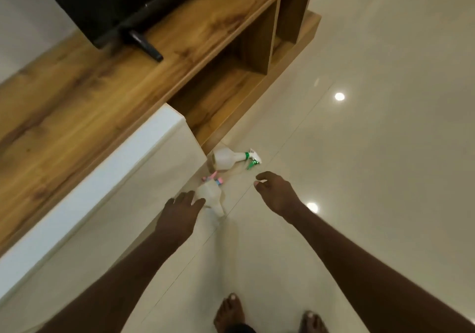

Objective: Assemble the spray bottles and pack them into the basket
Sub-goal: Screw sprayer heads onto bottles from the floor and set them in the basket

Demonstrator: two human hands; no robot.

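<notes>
A: In the head view, where were the bottles?

B: Both lay on the floor (pixel 359 152), close to the wooden cabinet (pixel 128 80). The bottle with the green sprayer (pixel 229 158) lay on its side, farther from the person. The bottle with the pink sprayer (pixel 211 194) was nearer.

A: And the hands?

B: The left hand (pixel 180 213) touched the pink-sprayer bottle, but a real grasp I could not tell. The right hand (pixel 276 194) hung above the floor, fingers loosely bent, holding nothing.
</notes>
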